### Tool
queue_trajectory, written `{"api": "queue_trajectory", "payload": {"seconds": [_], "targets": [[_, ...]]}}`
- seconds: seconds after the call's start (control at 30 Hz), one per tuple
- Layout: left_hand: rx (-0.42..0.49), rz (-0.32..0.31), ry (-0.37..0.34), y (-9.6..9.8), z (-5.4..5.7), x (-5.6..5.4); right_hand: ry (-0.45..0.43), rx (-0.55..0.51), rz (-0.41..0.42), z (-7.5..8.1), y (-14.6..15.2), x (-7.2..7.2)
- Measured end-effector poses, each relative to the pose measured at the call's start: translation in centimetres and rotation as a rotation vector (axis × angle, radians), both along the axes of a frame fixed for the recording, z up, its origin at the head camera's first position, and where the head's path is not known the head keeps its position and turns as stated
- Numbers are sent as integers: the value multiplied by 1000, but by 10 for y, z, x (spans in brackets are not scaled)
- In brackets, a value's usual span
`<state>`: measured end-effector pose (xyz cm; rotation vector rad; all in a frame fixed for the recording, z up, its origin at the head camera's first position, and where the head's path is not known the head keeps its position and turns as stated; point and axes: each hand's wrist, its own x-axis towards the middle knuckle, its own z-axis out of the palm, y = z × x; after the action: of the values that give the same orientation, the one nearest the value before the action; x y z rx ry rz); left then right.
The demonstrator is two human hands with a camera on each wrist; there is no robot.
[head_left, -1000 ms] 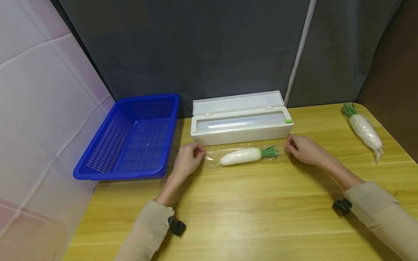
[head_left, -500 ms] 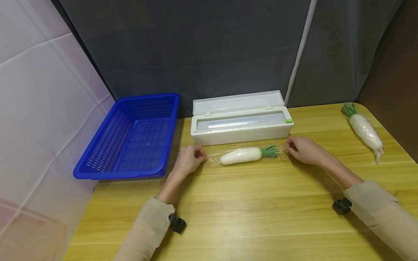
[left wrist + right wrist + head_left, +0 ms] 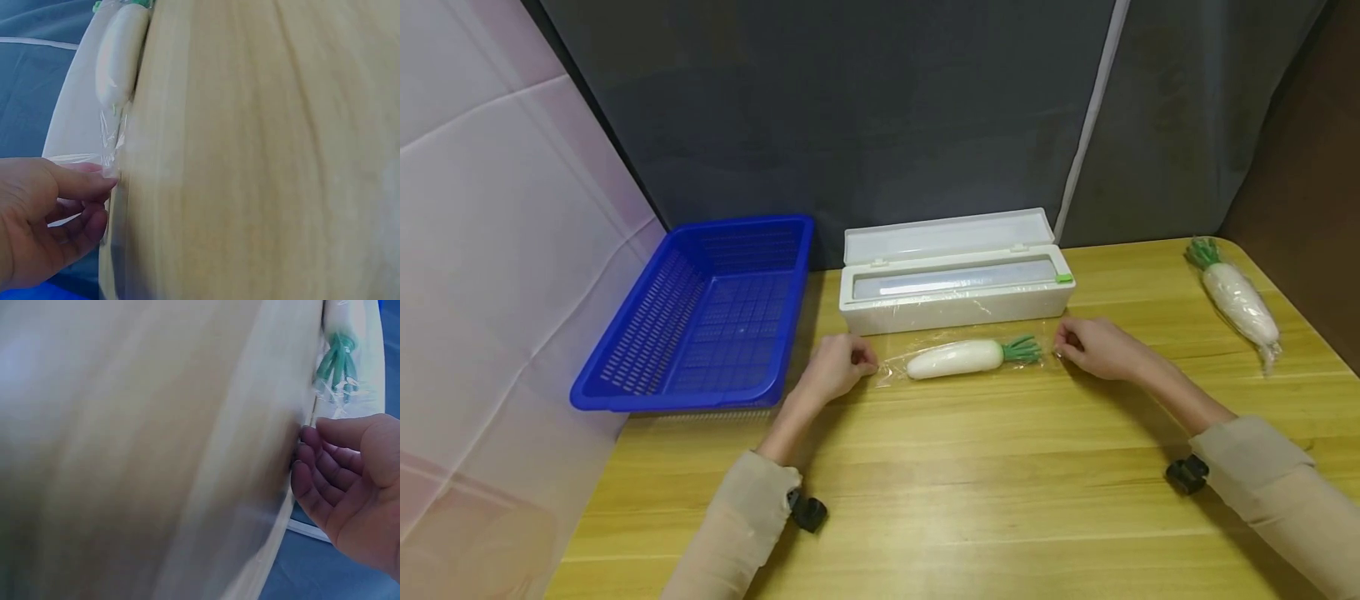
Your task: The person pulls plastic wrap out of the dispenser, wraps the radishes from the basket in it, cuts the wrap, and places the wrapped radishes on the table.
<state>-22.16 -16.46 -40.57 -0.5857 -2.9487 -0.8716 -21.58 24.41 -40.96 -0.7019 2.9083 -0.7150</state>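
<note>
A white radish (image 3: pixel 955 359) with green stalks lies on the wooden table under clear plastic wrap (image 3: pixel 891 369), right in front of the white wrap dispenser (image 3: pixel 955 310). At its tapered end my left hand (image 3: pixel 838 365) pinches the gathered wrap between thumb and forefinger; the left wrist view shows the film (image 3: pixel 110 140) bunched from the radish tip to the fingertips. Beyond the green stalks (image 3: pixel 339 362) my right hand (image 3: pixel 1097 345) pinches the wrap's other end, thumb against forefinger, the remaining fingers curled. The dispenser's lid (image 3: pixel 947 237) stands raised, with the film roll inside.
A blue plastic basket (image 3: pixel 767 392) stands to the left, close to the pale side curtain. Another wrapped radish (image 3: pixel 1238 302) lies at the far right of the table. Behind the dispenser hangs a dark grey curtain (image 3: pixel 925 108).
The wrap at the radish's tapered end is bunched closer to my left fingers. Both hands have shifted only slightly; the radish stays in nearly the same place.
</note>
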Motion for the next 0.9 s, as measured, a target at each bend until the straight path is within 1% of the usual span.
{"api": "queue_trajectory", "payload": {"seconds": [0.07, 0.23, 0.43, 0.57, 0.7, 0.9], "targets": [[-4, -11, 5, 1, 0, 0, -15, -18, -10, -1, 1, 0], [29, -1, 5, 3, 0, 0, -34, -51, -8, -3, 5, 0], [66, 16, -17, 1, 1, 2, -44, -72, 6, 0, 6, 1], [87, 19, -13, 0, 2, 3, -73, -82, -5, 2, 9, 1], [111, 7, 44, 0, 3, 3, -88, -106, -27, 6, 12, 0], [212, -13, 156, 3, 4, 2, -34, -137, -67, 13, 18, -1]]}}
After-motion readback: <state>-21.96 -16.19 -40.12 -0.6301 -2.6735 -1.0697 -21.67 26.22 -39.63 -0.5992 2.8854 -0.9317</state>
